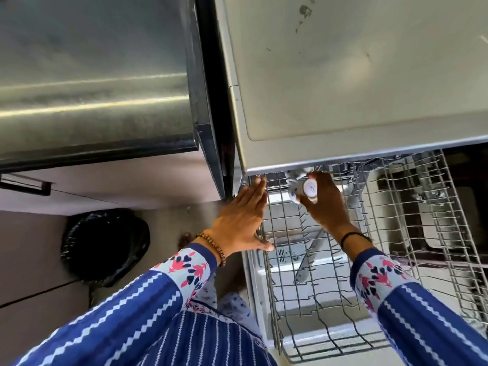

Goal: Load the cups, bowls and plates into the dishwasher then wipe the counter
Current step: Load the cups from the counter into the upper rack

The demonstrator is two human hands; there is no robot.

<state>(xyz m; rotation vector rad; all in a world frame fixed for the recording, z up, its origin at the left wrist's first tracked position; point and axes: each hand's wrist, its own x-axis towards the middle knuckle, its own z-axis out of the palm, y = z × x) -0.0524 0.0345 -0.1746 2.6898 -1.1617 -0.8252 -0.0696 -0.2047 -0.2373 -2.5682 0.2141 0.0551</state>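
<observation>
Kitchen; desk [343, 70] overhangs dishwasher rack [446, 233]. Right hand [326, 207] curled round cup [303, 190] at rack's 11 o'clock corner, base facing up; left hand [237, 220] spread flat, 9 o'clock rim.

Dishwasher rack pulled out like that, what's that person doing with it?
A person is loading the dishwasher. The wire rack is pulled out from under the counter. Their right hand grips a small white cup, base towards the camera, at the back of the rack near the counter's edge. Their left hand rests flat on the rack's left edge, fingers straight. I can see no other dishes in the rack yet.
</observation>
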